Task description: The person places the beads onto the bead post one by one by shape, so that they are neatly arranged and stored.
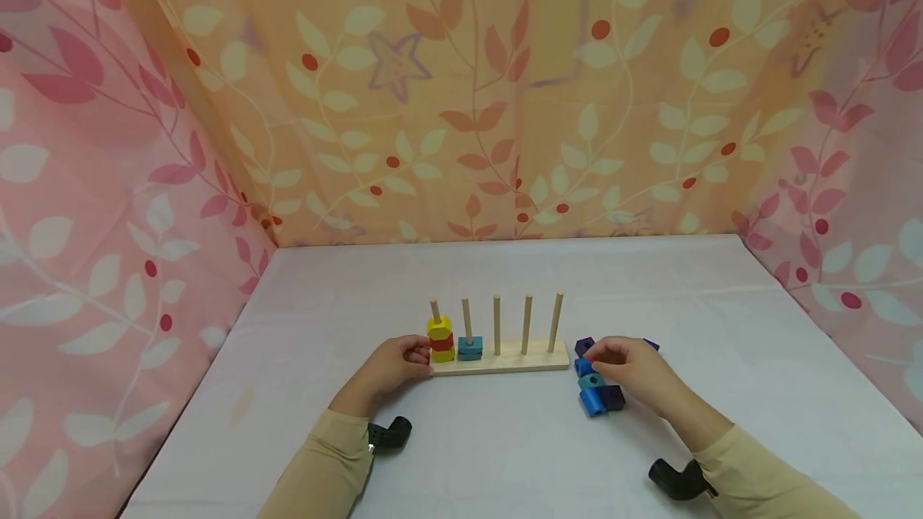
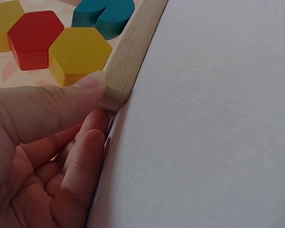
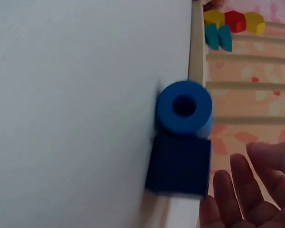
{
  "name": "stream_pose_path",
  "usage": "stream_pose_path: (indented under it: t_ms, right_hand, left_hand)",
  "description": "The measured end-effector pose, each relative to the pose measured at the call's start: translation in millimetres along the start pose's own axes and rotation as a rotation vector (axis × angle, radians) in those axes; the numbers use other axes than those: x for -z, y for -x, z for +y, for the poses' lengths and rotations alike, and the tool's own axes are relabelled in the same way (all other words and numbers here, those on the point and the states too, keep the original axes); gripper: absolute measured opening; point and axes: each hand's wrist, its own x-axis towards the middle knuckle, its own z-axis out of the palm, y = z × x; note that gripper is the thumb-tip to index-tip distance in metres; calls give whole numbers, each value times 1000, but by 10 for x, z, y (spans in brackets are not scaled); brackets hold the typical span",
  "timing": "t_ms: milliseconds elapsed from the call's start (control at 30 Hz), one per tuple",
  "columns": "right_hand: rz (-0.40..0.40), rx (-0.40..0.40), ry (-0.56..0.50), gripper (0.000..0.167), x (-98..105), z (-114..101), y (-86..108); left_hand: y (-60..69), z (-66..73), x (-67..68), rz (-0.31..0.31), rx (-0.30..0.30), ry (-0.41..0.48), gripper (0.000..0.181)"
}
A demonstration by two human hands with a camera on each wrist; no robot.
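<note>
1. Background: floral curtain [image 1: 461,142], orange behind, pink at both sides.
2. Counter [image 1: 497,439]: white-covered; carries all items below.
3. Pegboard [image 1: 497,363]: flat on the counter, long edge toward the person; five upright pegs, the three rightmost bare.
4. Left hand [image 1: 398,360]: grips the board's left end, thumb on its top corner, fingers curled below. Judgement: sound brace; press down rather than sideways, thumb kept clear of the lowest yellow block.
5. Right hand [image 1: 638,371]: well apart from the left, among loose blocks right of the board, fingertips at a blue block [image 1: 582,367]. Cannot tell whether it pinches the block or merely touches it.
6. Yellow-red-yellow stack [image 1: 441,342]: on the leftmost peg. Teal pieces [image 1: 470,348]: low on the next peg.
7. Other loose blocks: blue cylinder [image 1: 593,402] on its side, touching navy cube [image 3: 179,166]; teal block [image 1: 591,380] just behind. Judgement: best to pinch one block by its sides, hole uncovered, and lift straight up; a sideways drag could set the cylinder rolling.
</note>
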Motion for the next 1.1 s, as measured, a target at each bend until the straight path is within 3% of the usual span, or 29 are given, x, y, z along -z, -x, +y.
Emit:
stream_pose_path:
  t_ms: [233, 733, 967, 1100]
  right_hand:
    - [-49, -25, 64, 4, 40, 120, -13]
    - [-141, -15, 98, 14, 20, 207, -106]
    - [-178, 55, 189, 19, -10, 192, -124]
    - [-179, 49, 194, 18, -24, 197, -130]
  left_hand:
    - [2, 2, -1, 6, 12, 2, 46]
    - [8, 39, -4, 16, 16, -7, 45]
    - [8, 31, -1, 9, 16, 10, 44]
    - [7, 33, -5, 12, 16, 8, 45]
